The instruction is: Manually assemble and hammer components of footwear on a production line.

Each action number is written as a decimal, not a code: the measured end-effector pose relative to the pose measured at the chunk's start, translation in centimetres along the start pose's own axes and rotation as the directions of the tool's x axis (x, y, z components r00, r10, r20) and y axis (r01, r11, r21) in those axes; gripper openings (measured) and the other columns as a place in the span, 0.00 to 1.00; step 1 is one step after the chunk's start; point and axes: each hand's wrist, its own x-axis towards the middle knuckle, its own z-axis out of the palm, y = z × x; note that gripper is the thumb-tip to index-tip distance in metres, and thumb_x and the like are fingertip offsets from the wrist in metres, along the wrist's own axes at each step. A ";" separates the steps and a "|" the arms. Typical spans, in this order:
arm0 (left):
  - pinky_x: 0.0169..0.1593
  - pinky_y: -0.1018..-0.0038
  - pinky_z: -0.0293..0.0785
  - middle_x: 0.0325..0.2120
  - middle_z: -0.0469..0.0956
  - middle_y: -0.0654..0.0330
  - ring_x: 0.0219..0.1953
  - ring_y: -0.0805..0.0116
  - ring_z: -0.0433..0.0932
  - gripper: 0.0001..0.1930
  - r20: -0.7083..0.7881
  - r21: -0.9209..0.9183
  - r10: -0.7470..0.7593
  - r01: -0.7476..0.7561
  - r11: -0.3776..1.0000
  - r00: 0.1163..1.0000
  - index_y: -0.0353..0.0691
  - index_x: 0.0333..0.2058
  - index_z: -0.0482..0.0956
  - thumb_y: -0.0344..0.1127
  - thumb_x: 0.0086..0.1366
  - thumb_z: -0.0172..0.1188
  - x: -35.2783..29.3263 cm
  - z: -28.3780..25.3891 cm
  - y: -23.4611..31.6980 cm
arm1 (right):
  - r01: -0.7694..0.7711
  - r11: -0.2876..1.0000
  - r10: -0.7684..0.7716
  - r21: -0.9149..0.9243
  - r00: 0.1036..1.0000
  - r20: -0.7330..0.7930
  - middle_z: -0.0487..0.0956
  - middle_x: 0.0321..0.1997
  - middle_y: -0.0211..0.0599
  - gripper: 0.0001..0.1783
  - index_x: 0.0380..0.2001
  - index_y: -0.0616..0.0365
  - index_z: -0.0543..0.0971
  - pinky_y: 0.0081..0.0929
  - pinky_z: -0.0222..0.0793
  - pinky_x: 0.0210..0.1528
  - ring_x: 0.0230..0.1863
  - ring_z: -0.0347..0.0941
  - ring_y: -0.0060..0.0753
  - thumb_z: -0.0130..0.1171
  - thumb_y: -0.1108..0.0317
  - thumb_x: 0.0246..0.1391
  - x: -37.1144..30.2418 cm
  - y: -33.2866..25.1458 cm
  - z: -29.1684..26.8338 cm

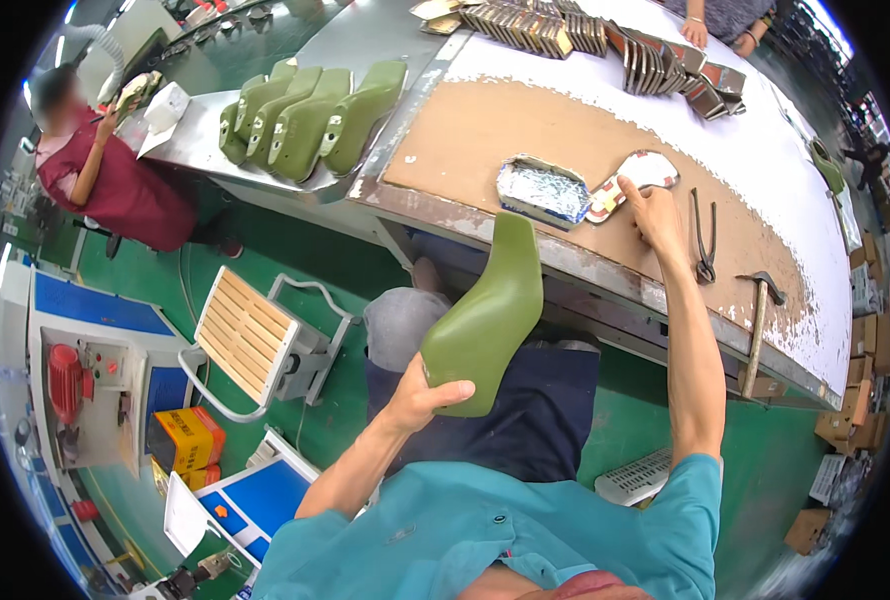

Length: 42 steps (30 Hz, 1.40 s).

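My left hand (417, 400) is wrapped round the wide end of a green shoe last (487, 310), which is held tilted over my lap with its narrow end near the table edge. Out over the table, my right hand (658, 218) has its fingertips closed on a white insole (653, 169) with red and yellow patches. The insole's near end lies beside a shallow tray (502, 188) with a crusted white and blue inside. Right of that hand lie long-handled pincers (705, 245), then a hammer (758, 335) across the table's front edge.
Several green lasts (305, 125) stand on the bench to the left. Stacked flat pieces (535, 28) line the table's far side, near another person's hands (697, 32). A person in red (115, 185) works at far left. A slatted chair (247, 340) stands left of me.
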 end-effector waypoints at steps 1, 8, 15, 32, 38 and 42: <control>0.58 0.71 0.60 0.52 0.68 0.58 0.56 0.69 0.65 0.35 -0.010 0.001 0.008 -0.008 1.000 1.000 0.34 0.58 0.61 0.34 0.53 0.65 -0.3 -0.1 0.1 | 0.098 0.990 -0.111 -0.101 0.986 -0.125 0.75 0.16 0.41 0.32 0.22 0.64 0.79 0.24 0.62 0.16 0.16 0.72 0.27 0.54 0.41 0.54 0.5 -0.2 0.6; 0.48 0.68 0.72 0.46 0.72 0.51 0.48 0.60 0.74 0.33 -0.029 -0.060 0.134 -0.135 0.989 0.991 0.33 0.56 0.63 0.44 0.55 0.61 -0.1 1.4 1.4 | 0.066 0.882 -0.032 0.466 0.996 -0.082 0.78 0.28 0.36 0.18 0.41 0.71 0.74 0.18 0.66 0.21 0.22 0.73 0.23 0.58 0.65 0.54 3.1 1.2 0.0; 0.50 0.69 0.72 0.51 0.69 0.52 0.51 0.60 0.72 0.37 -0.058 -0.156 0.197 -0.204 0.966 0.979 0.36 0.59 0.61 0.55 0.59 0.58 1.8 1.6 0.9 | 0.244 0.553 -0.322 0.796 0.945 -0.065 0.76 0.34 0.31 0.22 0.55 0.66 0.67 0.14 0.65 0.29 0.28 0.69 0.15 0.45 0.63 0.62 -9.2 -2.4 -0.2; 0.59 0.71 0.60 0.52 0.67 0.53 0.54 0.66 0.67 0.39 -0.204 0.131 0.689 -0.678 0.723 0.696 0.32 0.62 0.50 0.49 0.63 0.58 7.6 3.6 4.2 | 0.659 0.710 -0.684 0.248 0.730 0.018 0.73 0.52 0.49 0.50 0.64 0.58 0.56 0.34 0.69 0.52 0.51 0.74 0.39 0.71 0.74 0.36 -19.7 -5.5 3.6; 0.49 0.70 0.72 0.40 0.72 0.55 0.43 0.67 0.74 0.32 -0.458 -0.167 0.616 -0.743 0.648 0.641 0.32 0.59 0.54 0.30 0.59 0.58 11.8 2.2 10.8 | 0.719 0.686 -0.727 -0.108 0.683 -0.067 0.75 0.49 0.47 0.38 0.55 0.58 0.67 0.34 0.70 0.50 0.50 0.73 0.45 0.71 0.68 0.38 -14.1 -7.1 5.3; 0.49 0.70 0.73 0.42 0.73 0.53 0.43 0.65 0.75 0.28 -0.540 -0.078 0.560 -0.700 0.710 0.628 0.28 0.57 0.60 0.27 0.58 0.55 11.5 -1.8 9.2 | 0.816 0.556 -0.828 -0.159 0.560 -0.022 0.76 0.41 0.45 0.34 0.49 0.60 0.70 0.36 0.69 0.46 0.44 0.73 0.47 0.71 0.68 0.35 -12.8 -7.4 7.8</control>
